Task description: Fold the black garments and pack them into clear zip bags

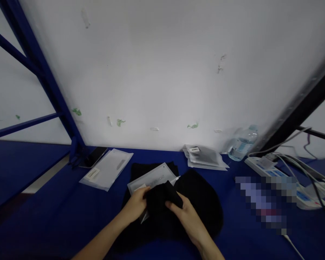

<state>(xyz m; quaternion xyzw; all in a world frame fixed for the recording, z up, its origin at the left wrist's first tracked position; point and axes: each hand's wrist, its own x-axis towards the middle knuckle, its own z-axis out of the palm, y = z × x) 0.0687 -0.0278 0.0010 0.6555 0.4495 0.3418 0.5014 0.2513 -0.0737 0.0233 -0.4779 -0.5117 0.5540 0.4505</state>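
My left hand (135,205) and my right hand (186,213) are both closed on a folded piece of black cloth (158,200), one at each side. A thick rolled or folded edge of it stands up by my right thumb. What kind of article it is does not show. Just behind the cloth lies a frosted zip bag (151,177), partly covered by the cloth and my left hand. Beneath them spreads more black fabric (141,234), its outline hard to make out. A rounded black item (202,202) lies beside my right hand.
On the blue tabletop (56,216), frosted bags (108,169) lie left and more bags (206,157) lie back right. A dark phone (96,156) is at the left, a water bottle (243,143) by the wall. A power strip (278,177) with cables and a blurred-out object (260,202) occupy the right.
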